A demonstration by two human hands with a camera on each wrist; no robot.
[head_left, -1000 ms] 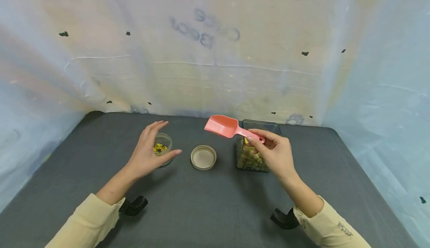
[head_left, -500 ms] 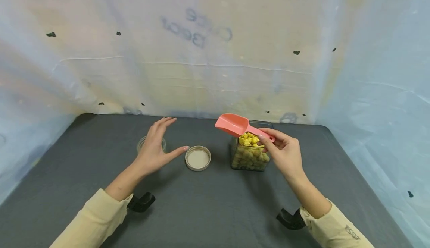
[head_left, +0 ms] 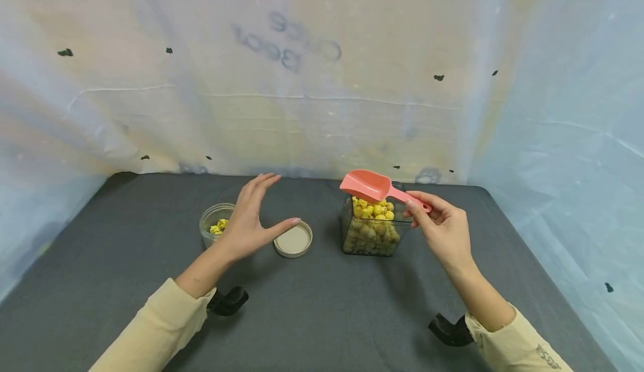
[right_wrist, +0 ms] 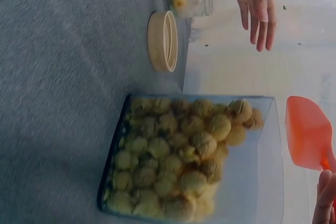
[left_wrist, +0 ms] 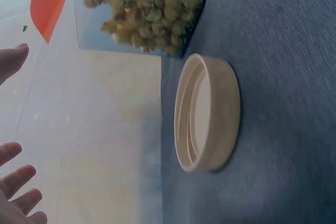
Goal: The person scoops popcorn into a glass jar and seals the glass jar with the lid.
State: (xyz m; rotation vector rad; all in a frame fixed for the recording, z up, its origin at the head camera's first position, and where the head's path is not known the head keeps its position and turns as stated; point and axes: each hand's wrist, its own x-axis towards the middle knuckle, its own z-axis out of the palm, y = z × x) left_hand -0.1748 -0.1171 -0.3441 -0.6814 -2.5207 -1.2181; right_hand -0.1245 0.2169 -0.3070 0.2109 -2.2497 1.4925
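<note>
My right hand (head_left: 445,232) pinches the handle of a pink scoop (head_left: 369,185), whose bowl is held above a clear square container (head_left: 374,240). Yellow popcorn (right_wrist: 173,156) fills much of that container, heaped toward one side. My left hand (head_left: 249,221) hovers with fingers spread and thumb apart, holding nothing. Just left of it stands a clear round jar (head_left: 207,221) without a lid, partly hidden by the hand, with a few yellow popcorn pieces (head_left: 218,226) at its bottom. Beneath the left thumb lies a cream screw lid (head_left: 293,240), hollow side up.
A dark grey cloth covers the table (head_left: 322,310). Pale plastic sheeting (head_left: 312,81) hangs behind and at the sides. Each wrist carries a black camera mount (head_left: 450,330).
The scoop and right hand have shifted right, from left of the square container to over it. My left hand has also moved right, uncovering part of the jar.
</note>
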